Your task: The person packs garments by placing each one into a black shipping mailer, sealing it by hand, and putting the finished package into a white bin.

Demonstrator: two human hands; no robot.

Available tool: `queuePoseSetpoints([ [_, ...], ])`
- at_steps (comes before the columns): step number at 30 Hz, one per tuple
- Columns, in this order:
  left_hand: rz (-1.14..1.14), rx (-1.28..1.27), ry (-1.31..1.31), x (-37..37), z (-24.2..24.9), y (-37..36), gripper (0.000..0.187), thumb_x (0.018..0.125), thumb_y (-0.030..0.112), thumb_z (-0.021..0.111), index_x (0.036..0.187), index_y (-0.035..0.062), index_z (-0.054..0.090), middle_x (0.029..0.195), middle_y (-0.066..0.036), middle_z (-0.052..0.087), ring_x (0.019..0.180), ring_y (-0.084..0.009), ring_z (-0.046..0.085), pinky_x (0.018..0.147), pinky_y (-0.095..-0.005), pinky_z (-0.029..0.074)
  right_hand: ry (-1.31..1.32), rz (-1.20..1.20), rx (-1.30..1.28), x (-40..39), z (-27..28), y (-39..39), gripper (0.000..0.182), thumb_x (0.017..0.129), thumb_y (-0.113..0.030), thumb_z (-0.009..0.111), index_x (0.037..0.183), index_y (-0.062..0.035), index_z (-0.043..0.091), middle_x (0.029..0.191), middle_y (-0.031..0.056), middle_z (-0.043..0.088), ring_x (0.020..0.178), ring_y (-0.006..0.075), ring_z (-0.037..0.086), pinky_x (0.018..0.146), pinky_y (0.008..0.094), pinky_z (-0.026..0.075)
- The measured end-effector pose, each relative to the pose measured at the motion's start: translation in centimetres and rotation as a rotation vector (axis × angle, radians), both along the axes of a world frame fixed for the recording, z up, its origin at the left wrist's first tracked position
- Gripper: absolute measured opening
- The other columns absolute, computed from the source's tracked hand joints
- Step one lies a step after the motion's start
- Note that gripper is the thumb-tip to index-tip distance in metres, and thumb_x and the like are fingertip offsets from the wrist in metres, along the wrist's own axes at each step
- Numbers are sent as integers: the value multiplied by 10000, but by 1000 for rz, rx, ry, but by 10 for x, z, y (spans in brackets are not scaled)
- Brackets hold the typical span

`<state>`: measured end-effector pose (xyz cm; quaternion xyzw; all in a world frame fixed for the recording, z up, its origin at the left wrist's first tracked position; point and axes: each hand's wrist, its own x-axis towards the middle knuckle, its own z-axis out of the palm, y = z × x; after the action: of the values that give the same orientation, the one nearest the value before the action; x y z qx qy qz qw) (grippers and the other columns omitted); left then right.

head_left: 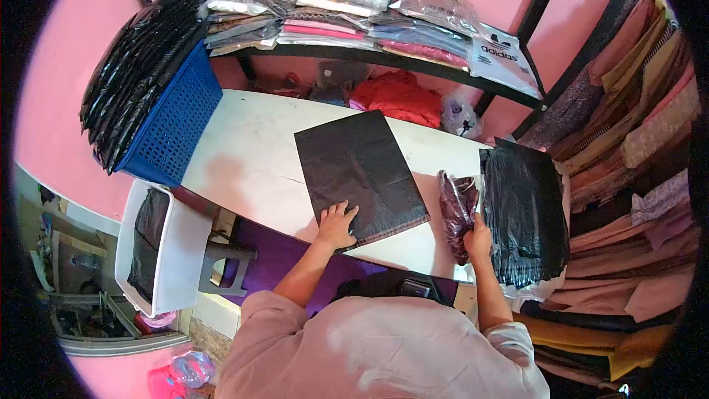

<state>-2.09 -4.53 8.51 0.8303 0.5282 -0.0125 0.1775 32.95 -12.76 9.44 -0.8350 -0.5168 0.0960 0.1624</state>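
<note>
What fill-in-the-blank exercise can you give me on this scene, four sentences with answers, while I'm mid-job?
1. The flat bag under the left hand is mostly coloured ____.
2. The right hand grips a wrapped package, and the black stack lies to the picture's ____ of it.
3. The plastic basket at upper left is coloured ____.
4. The white packet at upper right bears the word ____.
Missing words: black; right; blue; adidas.

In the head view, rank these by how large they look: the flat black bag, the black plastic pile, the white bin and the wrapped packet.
1. Flat black bag and black plastic pile: too alike to rank.
2. White bin.
3. Wrapped packet, clearly the smallest.
</note>
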Motion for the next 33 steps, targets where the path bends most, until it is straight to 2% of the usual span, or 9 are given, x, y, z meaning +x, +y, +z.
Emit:
queuePoseSetpoints([
  [4,-116,26,119,-3,0,3,792,576,200,671,1303,155,361,1353,-159,281,1227,-319,291,962,-434,266,66,2,189,2,4,-4,415,629,1,471,1035,-47,537,754,278,569,709,439,550,658,499,434],
  [6,-151,-6,123,-7,2,0,782,597,74,591,1326,170,324,1386,-143,239,1259,-309,257,979,-430,253,71,-20,182,-5,18,-15,410,625,10,447,1018,-44,551,754,270,566,728,441,543,666,490,427],
  [10,-158,-25,76,-15,-7,3,732,649,70,555,1332,174,311,1405,-127,210,1281,-292,230,985,-432,253,135,-3,237,-21,46,-36,332,612,15,461,931,16,550,783,251,577,747,411,563,662,422,447],
  [14,-181,92,31,-20,-37,14,518,747,82,485,1255,166,424,1348,-108,333,1219,-284,347,977,-426,274,194,87,182,-26,56,-57,257,595,15,488,846,-6,538,750,228,574,733,401,565,627,415,444],
  [18,-137,143,-86,-19,-26,19,341,814,170,481,1151,156,531,1224,-71,496,1146,-241,446,973,-431,280,118,351,233,-50,71,-68,190,586,25,488,765,-32,523,675,197,535,648,389,542,544,393,422],
  [20,-116,186,-164,-19,-23,23,329,817,173,485,1141,160,540,1197,-55,517,1134,-230,456,977,-440,279,237,498,273,-57,53,-69,212,579,28,503,773,-48,545,710,172,565,659,360,565,559,391,437],
  [24,-83,222,-330,-15,-3,30,326,818,160,499,1141,160,540,1183,-37,529,1124,-229,461,986,-467,275,61,679,145,-92,51,-61,223,608,-42,539,822,-89,581,785,113,612,696,314,595,591,392,482],
  [26,-99,232,-356,-12,3,29,339,807,149,519,1145,160,537,1187,-37,526,1129,-230,456,987,-472,273,40,792,75,-102,43,-53,305,639,-46,522,933,-113,572,818,118,611,688,317,593,600,414,488],
  [33,-168,225,-453,-6,28,18,356,794,116,541,1148,160,535,1205,-42,513,1149,-214,447,989,-476,273,13,733,-19,-111,20,-34,369,653,-63,520,1014,-123,567,868,143,610,704,319,597,624,410,489],
])
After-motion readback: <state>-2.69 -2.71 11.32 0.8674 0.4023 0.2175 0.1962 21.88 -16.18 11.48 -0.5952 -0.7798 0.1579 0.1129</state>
